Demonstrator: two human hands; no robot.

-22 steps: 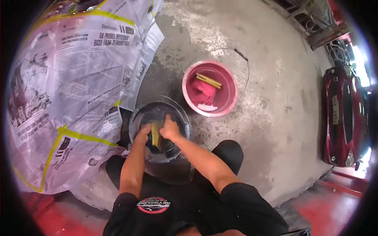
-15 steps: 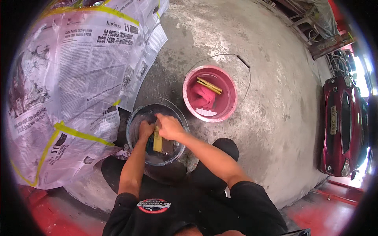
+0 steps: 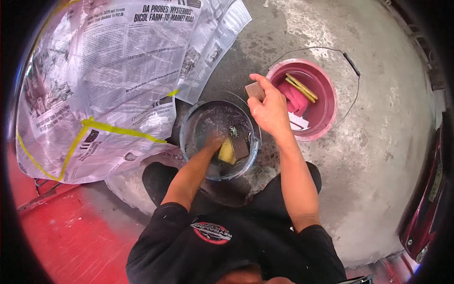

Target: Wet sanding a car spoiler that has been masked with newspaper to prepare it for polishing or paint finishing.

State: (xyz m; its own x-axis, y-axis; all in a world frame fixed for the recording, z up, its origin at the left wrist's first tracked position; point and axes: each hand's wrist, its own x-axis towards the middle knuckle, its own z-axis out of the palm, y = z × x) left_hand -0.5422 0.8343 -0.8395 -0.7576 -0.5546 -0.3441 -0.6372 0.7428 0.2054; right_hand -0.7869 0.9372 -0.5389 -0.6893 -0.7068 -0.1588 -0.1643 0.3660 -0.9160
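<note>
My right hand is raised between two buckets, fingers closed on a small flat grey-brown rectangular piece, perhaps sandpaper. My left hand reaches into a dark bucket of murky water in front of my knees; its fingers are blurred and partly under the water. Beside it in that bucket lie a yellow block and a dark grey-brown block. The pink bucket, just right of my right hand, holds water, a pink cloth and thin yellow pieces.
A large form masked with newspaper and yellow tape stands close on the left. The pink bucket's wire handle sticks out over the concrete floor. Part of a dark red car shows at the far right.
My right hand has come up out of the dark bucket toward the pink one, carrying the small flat piece. My left hand stays in the dark bucket. The view has shifted.
</note>
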